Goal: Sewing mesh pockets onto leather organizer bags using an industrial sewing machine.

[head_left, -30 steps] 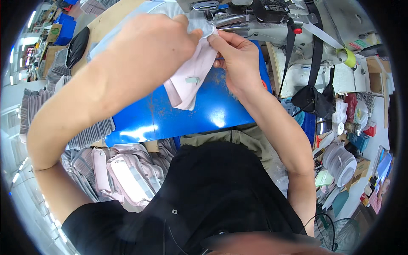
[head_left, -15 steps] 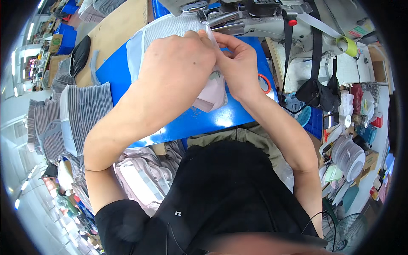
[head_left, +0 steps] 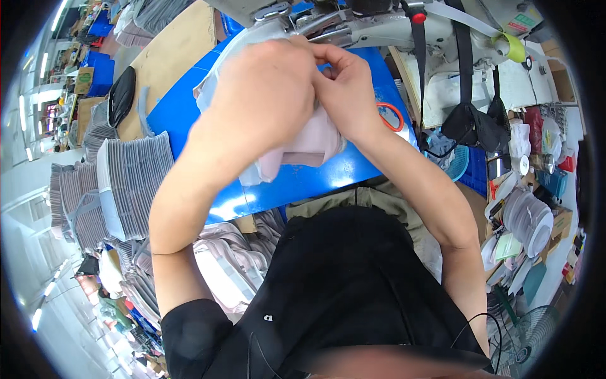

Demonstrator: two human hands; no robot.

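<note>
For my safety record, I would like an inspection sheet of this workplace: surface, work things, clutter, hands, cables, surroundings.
Surface: blue tabletop, partly covered.
Work things: pale pink and white fabric piece, beside sewing machine.
Clutter: orange-red ring handle on tabletop; stacked grey pieces at left.
Hands: left hand and right hand together at the fabric; fingertips partly hidden.
Cables: thin dark cord, lower right.
Surroundings: fan, lower right; black pouch, upper left.

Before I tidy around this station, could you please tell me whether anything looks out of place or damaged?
Nothing looks plainly spilled or damaged. One thing seems slightly out of place: an orange loop handle on the blue tabletop, close to the right hand, where a passing arm might knock it.
</note>
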